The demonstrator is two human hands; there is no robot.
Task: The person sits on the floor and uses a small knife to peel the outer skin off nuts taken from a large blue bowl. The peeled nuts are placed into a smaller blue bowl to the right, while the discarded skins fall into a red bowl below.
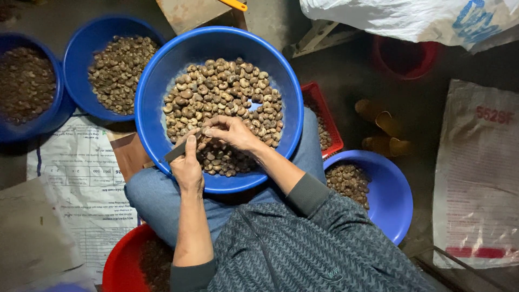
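— Fingers point(190, 141) of your left hand point(187, 166) are wrapped tight around a small dark knife point(178, 151), with its blade pointing up and left over the big blue basin point(157, 81) on your lap.

— And my right?

— Your right hand point(231, 131) has its fingers pinched together on a single cashew nut point(208, 132), held right against the knife, above the heap of brown nuts point(221, 97) in that basin.

— What sits around me, from the left?

— At the far left edge of the floor, a blue bowl of dark pieces point(24, 81); next to it another blue bowl of nuts point(116, 67). Printed paper sheets point(81, 178) lie below them, and a red tub point(121, 265) stands by your left knee. To the right of your lap, a red crate point(327, 116) is partly hidden by the basin, then a blue bowl point(389, 200) with more nuts, and white sacks point(476, 173) along the right edge.

— How far along does it look?

— Judging by the heap, your basin is mostly full, so plenty is left; the side bowls already hold a fair share.
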